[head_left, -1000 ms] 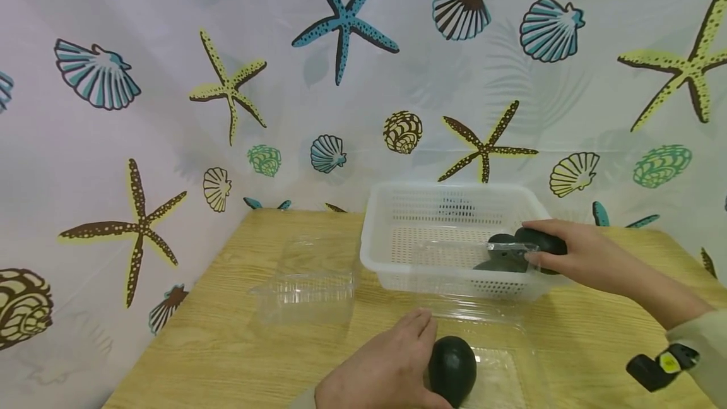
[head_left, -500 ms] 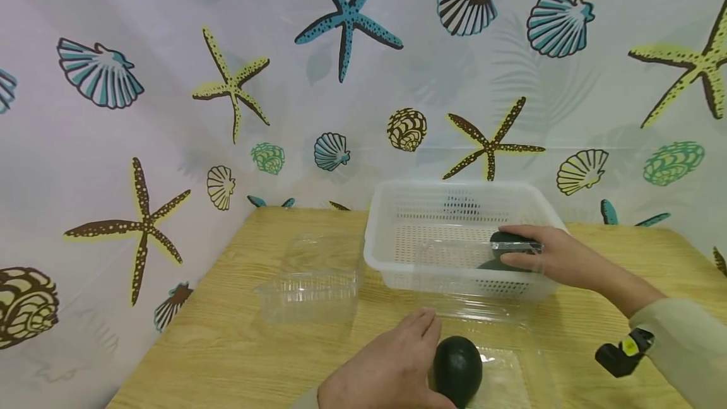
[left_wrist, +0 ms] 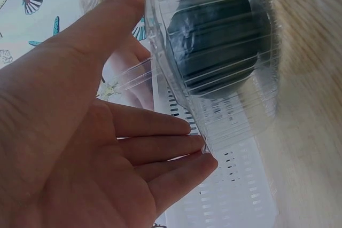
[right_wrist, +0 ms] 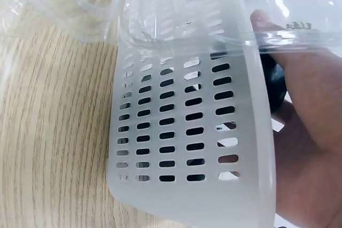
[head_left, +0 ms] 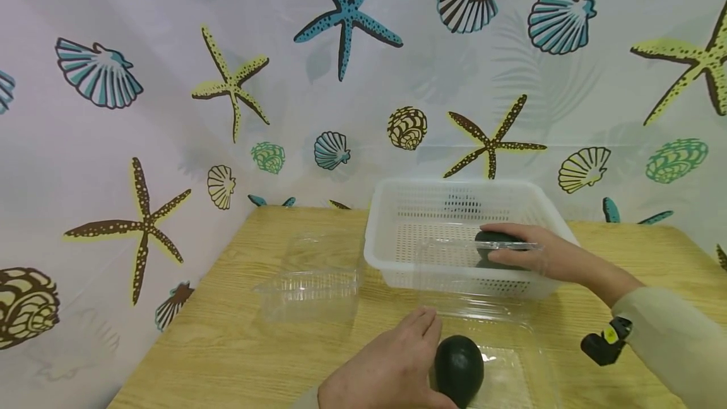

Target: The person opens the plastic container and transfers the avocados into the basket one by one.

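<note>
In the head view, a dark green avocado (head_left: 459, 370) lies in a clear plastic clamshell box (head_left: 511, 374) at the front. My left hand (head_left: 389, 361) rests along the box's left side, thumb at the near end; in the left wrist view its fingers (left_wrist: 160, 148) are fairly straight against the rim. My right hand (head_left: 539, 252) reaches over the white perforated basket (head_left: 380, 226) and grips another dark avocado (head_left: 495, 237) inside it. The raised clear lid (head_left: 449, 276) stands in front of that hand and partly overlaps the basket.
A second clear clamshell box (head_left: 309, 295) stands open to the left on the wooden table (head_left: 227, 333). Behind hangs a white curtain (head_left: 284, 106) printed with shells and starfish. A small black device (head_left: 604, 339) hangs at the right sleeve (head_left: 670, 327).
My right hand has moved left and inward over the basket with the gripped avocado. My left hand and the avocado in the front box stay in place. The head view has shifted slightly.
</note>
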